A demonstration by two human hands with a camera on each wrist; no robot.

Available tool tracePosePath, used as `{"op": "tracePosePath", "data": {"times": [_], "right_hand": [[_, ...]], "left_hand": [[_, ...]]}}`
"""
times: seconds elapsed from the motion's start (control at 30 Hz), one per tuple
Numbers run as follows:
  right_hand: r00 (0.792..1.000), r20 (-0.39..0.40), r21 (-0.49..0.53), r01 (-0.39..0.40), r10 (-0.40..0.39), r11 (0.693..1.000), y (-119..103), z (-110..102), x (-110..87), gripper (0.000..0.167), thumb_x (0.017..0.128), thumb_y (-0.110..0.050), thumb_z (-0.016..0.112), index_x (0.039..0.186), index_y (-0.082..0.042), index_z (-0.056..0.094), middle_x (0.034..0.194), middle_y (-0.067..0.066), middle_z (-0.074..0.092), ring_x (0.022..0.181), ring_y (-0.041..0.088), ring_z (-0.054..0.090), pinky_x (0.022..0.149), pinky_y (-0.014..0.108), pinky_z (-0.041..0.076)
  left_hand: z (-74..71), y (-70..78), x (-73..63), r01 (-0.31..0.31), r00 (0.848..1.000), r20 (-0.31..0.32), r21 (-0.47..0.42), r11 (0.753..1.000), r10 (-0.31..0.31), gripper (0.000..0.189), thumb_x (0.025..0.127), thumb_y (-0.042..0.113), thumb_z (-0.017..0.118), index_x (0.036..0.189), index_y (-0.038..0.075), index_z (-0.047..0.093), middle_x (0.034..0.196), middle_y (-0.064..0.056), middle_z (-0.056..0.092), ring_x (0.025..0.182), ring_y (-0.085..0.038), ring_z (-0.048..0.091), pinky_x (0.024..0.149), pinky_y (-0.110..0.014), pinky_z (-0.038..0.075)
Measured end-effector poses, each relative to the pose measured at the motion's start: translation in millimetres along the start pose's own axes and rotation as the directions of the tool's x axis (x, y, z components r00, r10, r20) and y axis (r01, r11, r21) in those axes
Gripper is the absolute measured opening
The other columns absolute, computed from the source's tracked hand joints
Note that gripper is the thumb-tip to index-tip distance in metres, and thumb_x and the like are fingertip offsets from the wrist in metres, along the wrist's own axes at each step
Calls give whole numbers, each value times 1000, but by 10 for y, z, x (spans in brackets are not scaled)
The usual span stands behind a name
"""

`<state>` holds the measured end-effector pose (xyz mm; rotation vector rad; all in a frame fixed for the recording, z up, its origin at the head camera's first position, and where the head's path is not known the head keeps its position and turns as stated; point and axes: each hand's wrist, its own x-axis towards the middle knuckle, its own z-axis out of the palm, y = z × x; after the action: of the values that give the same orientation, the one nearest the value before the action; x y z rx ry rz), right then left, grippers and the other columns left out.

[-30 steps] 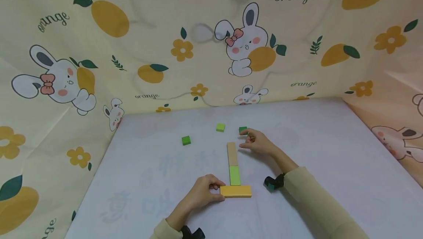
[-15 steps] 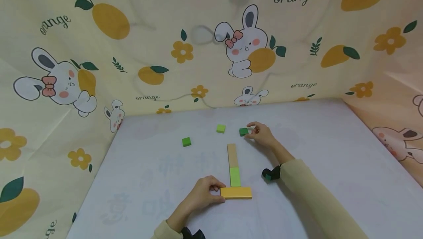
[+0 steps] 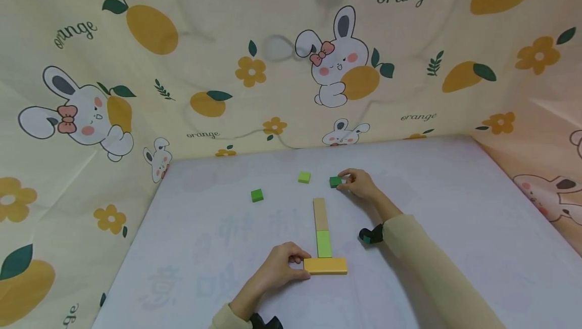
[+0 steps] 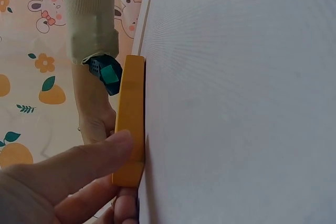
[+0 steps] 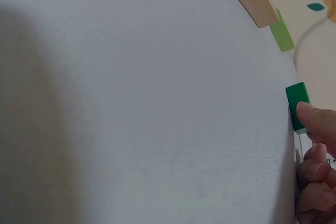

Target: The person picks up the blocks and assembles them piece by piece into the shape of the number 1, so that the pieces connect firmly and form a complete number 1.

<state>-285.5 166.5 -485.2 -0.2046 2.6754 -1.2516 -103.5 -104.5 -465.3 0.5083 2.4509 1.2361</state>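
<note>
A yellow block point(image 3: 325, 266) lies crosswise at the near end of a row, and my left hand point(image 3: 283, 266) pinches its left end between thumb and fingers. In the left wrist view the thumb presses on the long yellow block point(image 4: 131, 108). Beyond it a light green block point(image 3: 324, 244) and a natural wood block point(image 3: 320, 214) line up end to end, pointing away. At the far side my right hand point(image 3: 360, 184) pinches a small dark green block point(image 3: 335, 182). The right wrist view shows the thumb on that dark green block point(image 5: 298, 103), which stays at the table surface.
Two small loose blocks lie at the far left: a lime green block point(image 3: 304, 177) and a mid-green block point(image 3: 256, 195). They rest on the white table point(image 3: 204, 248). A patterned cloth point(image 3: 254, 10) rises behind and at both sides.
My right hand has moved slightly back and taken the dark green block between thumb and fingers. The left hand has kept its grip on the yellow block.
</note>
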Motion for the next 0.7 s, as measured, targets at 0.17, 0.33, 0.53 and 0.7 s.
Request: {"op": "tracePosePath", "data": {"times": [0.17, 0.33, 0.53, 0.7], "right_hand": [[1000, -3, -19, 5, -5, 1000, 5, 4, -3, 42, 86, -15, 70, 124, 0, 59, 71, -2, 47, 64, 12, 42, 57, 22, 34], [1000, 11, -9, 7, -6, 1000, -17, -11, -23, 42, 87, -17, 70, 125, -1, 59, 74, 0, 48, 65, 13, 42, 57, 22, 35], [999, 23, 0, 35, -35, 999, -32, -8, -57, 42, 87, -15, 69, 125, -1, 59, 76, 2, 51, 68, 15, 43, 59, 22, 36], [998, 48, 14, 46, -47, 999, -59, 29, -91, 41, 86, -16, 70, 124, -2, 60, 80, 3, 51, 71, 15, 44, 61, 23, 37]], "left_hand": [[-4, -3, -3, -2, 1000, -5, 3, 1000, 2, 31, 73, 11, 82, 101, 2, 73, 92, -5, 64, 81, -4, 51, 73, -18, 47], [-2, -12, 13, -4, 1000, -14, 19, 1000, 4, 31, 73, 11, 82, 101, 3, 73, 92, -4, 65, 80, -3, 51, 73, -17, 48], [-1, -17, 21, 6, 1000, -12, 21, 1000, -6, 31, 73, 11, 82, 102, 3, 73, 91, -3, 64, 80, -3, 50, 72, -17, 47], [4, -10, 13, 12, 1000, -10, 12, 1000, -12, 32, 73, 11, 82, 102, 3, 73, 91, -4, 65, 80, -3, 50, 72, -17, 47]]}}
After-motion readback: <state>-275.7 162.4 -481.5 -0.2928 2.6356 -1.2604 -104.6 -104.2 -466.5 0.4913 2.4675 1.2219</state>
